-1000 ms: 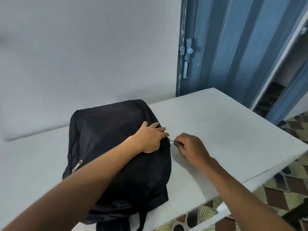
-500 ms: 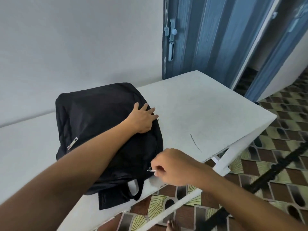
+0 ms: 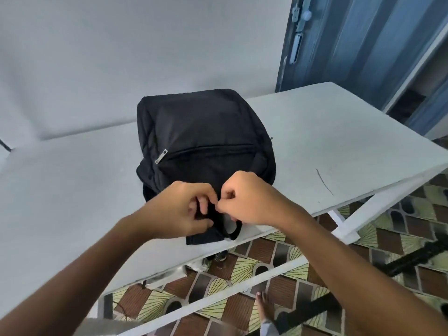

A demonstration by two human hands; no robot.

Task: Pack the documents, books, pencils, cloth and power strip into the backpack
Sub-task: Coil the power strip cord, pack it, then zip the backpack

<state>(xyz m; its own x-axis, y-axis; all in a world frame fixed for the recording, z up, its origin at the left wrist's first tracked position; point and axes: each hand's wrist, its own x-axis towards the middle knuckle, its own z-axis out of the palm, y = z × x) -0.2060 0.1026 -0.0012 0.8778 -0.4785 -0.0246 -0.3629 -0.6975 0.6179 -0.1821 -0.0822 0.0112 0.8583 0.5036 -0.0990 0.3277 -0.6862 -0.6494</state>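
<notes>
A black backpack (image 3: 198, 132) lies flat on the white table (image 3: 339, 132), its front pocket zipper closed with a silver pull at the left. Both hands meet at the bag's near end by the table's front edge. My left hand (image 3: 184, 212) grips the black fabric and strap there. My right hand (image 3: 244, 200) is curled beside it, its fingertips pinching something small at the bag's top; the pinched part is hidden. No documents, books, pencils, cloth or power strip are visible outside the bag.
A white wall stands behind the table. A blue folding door (image 3: 358, 44) is at the back right. A dark pen-like line (image 3: 324, 181) marks the table's right part. Patterned floor tiles (image 3: 242, 270) and a bare foot (image 3: 264, 309) show below the table edge.
My left hand left the bag's upper side and came to its near end. My right hand travelled from the bag's right side along its edge to meet the left hand.
</notes>
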